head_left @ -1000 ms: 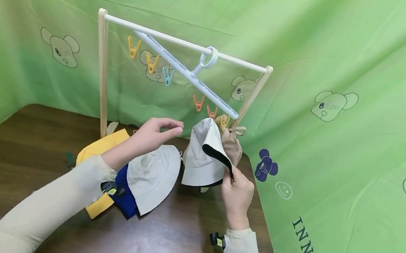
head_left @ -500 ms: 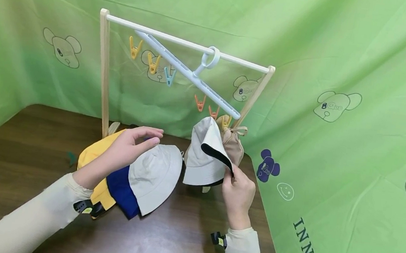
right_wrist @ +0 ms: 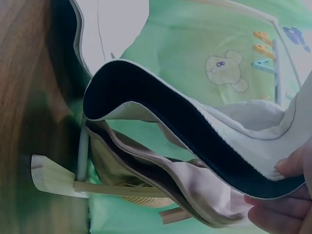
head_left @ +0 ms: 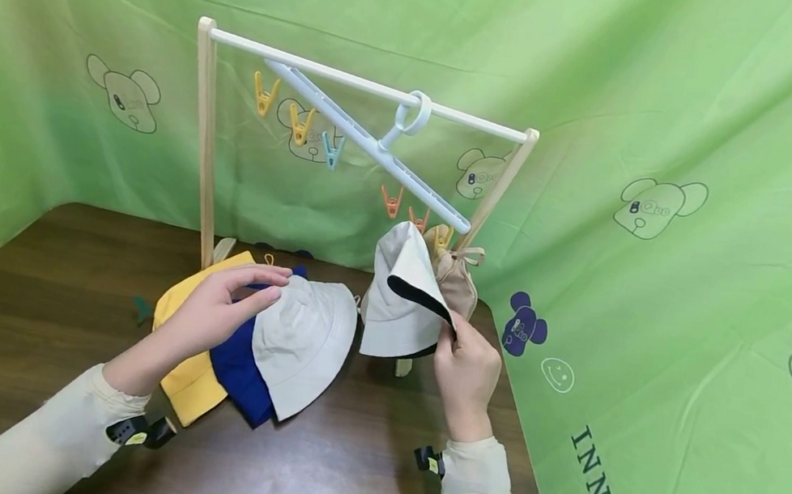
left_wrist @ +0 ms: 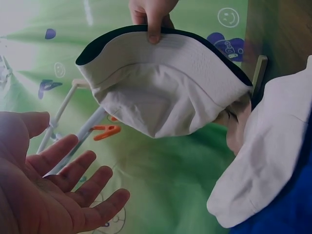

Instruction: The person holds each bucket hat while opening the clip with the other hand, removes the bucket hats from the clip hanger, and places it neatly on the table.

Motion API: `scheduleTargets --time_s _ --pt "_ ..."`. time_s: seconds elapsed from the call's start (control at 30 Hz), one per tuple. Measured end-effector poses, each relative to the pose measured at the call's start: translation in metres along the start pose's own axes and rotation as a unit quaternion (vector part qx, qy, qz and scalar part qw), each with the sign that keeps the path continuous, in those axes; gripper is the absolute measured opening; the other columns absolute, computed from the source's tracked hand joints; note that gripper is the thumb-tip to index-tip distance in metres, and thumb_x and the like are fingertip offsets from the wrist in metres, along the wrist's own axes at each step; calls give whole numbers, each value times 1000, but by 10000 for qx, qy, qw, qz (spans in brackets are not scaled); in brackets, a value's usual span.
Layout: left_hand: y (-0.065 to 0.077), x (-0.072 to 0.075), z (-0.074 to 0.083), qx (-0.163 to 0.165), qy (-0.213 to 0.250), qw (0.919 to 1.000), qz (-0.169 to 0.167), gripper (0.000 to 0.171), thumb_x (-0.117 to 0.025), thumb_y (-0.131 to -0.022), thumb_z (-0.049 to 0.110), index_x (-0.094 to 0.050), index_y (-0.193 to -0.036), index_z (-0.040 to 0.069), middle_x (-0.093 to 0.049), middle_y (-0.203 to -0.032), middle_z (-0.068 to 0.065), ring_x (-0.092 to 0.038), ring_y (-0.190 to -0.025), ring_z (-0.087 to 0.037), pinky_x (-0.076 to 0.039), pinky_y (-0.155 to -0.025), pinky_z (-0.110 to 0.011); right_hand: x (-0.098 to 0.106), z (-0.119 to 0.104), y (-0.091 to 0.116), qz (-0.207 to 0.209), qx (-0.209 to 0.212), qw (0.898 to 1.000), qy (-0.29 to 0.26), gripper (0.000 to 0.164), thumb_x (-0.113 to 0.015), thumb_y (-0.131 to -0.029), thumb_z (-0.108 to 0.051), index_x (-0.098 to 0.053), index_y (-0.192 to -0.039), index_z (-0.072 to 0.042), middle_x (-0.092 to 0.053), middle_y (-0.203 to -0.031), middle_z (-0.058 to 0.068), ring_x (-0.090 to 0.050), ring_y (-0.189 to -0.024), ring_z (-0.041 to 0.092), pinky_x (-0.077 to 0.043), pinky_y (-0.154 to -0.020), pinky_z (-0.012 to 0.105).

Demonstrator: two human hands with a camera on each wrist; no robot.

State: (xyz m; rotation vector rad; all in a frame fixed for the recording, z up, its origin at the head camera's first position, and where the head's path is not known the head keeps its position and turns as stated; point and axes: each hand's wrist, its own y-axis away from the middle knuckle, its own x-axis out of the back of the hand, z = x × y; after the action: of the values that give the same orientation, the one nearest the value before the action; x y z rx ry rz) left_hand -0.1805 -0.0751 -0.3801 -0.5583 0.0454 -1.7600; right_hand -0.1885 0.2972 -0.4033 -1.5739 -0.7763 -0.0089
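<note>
My right hand pinches the brim of a white bucket hat that has a black lining; the right wrist view shows thumb and fingers at its edge. The hat is off the table, crown upward, below the right end of a light blue hanger. My left hand is held with fingers extended and holds nothing, over a yellow hat, a blue hat and a second white bucket hat that overlap one another. In the left wrist view, its palm and spread fingers show beside the held hat.
The hanger hangs from a white rod on a wooden rack. Clothespins dangle below it: yellow, blue and orange. A beige hat with a tie is behind the held hat. Green cloth surrounds the table.
My left hand has drawn back leftward and down, away from the held hat, to over the pile of hats. The right hand keeps its grip; the held hat has risen slightly.
</note>
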Motion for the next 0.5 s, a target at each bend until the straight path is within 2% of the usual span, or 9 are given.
scheduleTargets --time_s 0.07,0.2,0.33,0.5 --pt "5 3 0 2 36 10000 41 25 -63 -104 26 -72 -124 14 -65 -140 -2 -59 -129 -20 -52 -95 -22 -1 0 -2 -35 106 9999 85 14 -71 -85 2 -77 -95 -4 -76 -79 10 -65 -55 27 -49 -49 43" --pt "13 8 0 6 119 9999 119 24 -64 -104 24 -72 -123 13 -65 -139 -4 -58 -128 -14 -50 -95 -17 -2 -2 -8 -68 280 9994 213 19 -69 -85 3 -78 -99 -5 -77 -83 12 -66 -57 30 -49 -48 45" --pt "19 12 0 2 146 9998 153 24 -64 -103 24 -72 -123 14 -65 -138 -2 -58 -126 -5 -49 -97 -16 -5 -4 -14 -157 428 9983 351 21 -67 -85 3 -78 -101 -6 -77 -83 12 -67 -57 30 -49 -47 45" --pt "23 18 0 38 22 9999 158 24 -63 -104 26 -72 -125 18 -65 -138 1 -56 -126 -2 -49 -96 -16 -13 -6 -23 -215 599 9969 471 21 -67 -85 3 -78 -100 -6 -77 -80 12 -67 -57 31 -50 -46 45"
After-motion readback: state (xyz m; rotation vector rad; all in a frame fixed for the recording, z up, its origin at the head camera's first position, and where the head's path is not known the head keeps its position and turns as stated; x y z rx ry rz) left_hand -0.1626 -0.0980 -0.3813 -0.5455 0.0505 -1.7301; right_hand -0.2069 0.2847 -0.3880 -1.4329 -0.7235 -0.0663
